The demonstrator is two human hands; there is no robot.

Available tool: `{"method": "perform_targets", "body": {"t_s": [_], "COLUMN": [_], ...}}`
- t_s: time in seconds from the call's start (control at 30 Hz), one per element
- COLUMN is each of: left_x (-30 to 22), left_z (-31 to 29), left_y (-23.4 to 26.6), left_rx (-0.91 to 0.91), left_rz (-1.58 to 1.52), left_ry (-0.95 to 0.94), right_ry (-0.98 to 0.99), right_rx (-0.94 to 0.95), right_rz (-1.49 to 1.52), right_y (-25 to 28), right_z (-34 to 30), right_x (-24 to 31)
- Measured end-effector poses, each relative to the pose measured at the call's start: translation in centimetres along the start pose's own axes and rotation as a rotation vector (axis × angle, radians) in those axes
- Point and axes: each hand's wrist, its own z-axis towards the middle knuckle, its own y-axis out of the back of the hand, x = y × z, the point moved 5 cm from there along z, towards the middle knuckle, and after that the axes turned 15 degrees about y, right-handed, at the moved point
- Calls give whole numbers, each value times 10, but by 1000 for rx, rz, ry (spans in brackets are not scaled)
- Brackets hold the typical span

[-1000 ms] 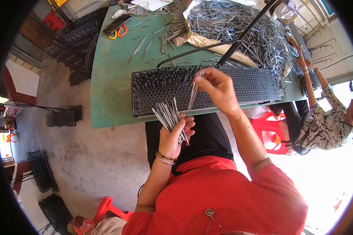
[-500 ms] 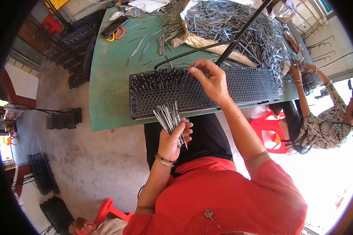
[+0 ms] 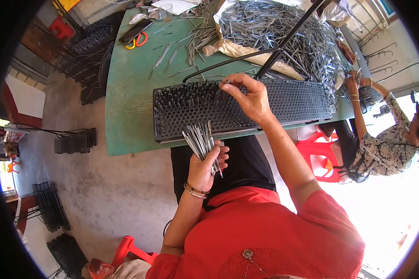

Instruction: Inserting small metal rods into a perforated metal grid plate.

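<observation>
My left hand (image 3: 204, 168) is closed around a bundle of thin metal rods (image 3: 199, 142), which fan out above the thumb in front of the table edge. Over the long black perforated rack (image 3: 284, 100), my right hand (image 3: 249, 95) pinches thumb and fingers together near the holes. Whatever sits between those fingertips is too small and dark to make out. Several rods (image 3: 181, 98) stand upright in holes toward the rack's left end, while the holes to the right of my hand show no rods. A black metal frame (image 3: 278, 50) rises behind the rack.
A large heap of loose rods (image 3: 265, 23) lies on brown paper (image 3: 251, 55) at the back of the green table (image 3: 130, 97). Orange-handled scissors (image 3: 142, 39) and a dark phone (image 3: 136, 31) lie at the back left. A co-worker's hand (image 3: 352, 83) works at the right, near a red stool (image 3: 319, 156).
My right hand has dipped very slightly and shifted a little left over the rack. The left hand and its bundle stay in place. The co-worker's hand has moved slightly.
</observation>
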Motion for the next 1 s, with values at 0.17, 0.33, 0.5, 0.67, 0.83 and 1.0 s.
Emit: {"method": "perform_targets", "body": {"t_s": [0.17,0.33,0.5,0.67,0.83,1.0], "left_x": [1,1,1,1,1,1], "left_z": [1,0,-1,-1,-1,-1], "left_y": [0,1,0,0,-1,0], "left_rx": [2,-1,0,-10,-7,-13], "left_rz": [-8,-8,2,18,22,22], "left_ry": [8,16,8,7,-3,4], "right_ry": [35,55,69,76,13,39], "right_rx": [66,78,-36,-130,-60,-31], "right_rz": [28,-63,-55,38,74,28], "right_y": [-2,-4,-7,-8,-10,-8], "right_z": [1,-1,-8,-12,-14,-12], "right_x": [-6,-2,4,-2,-8,-4]}}
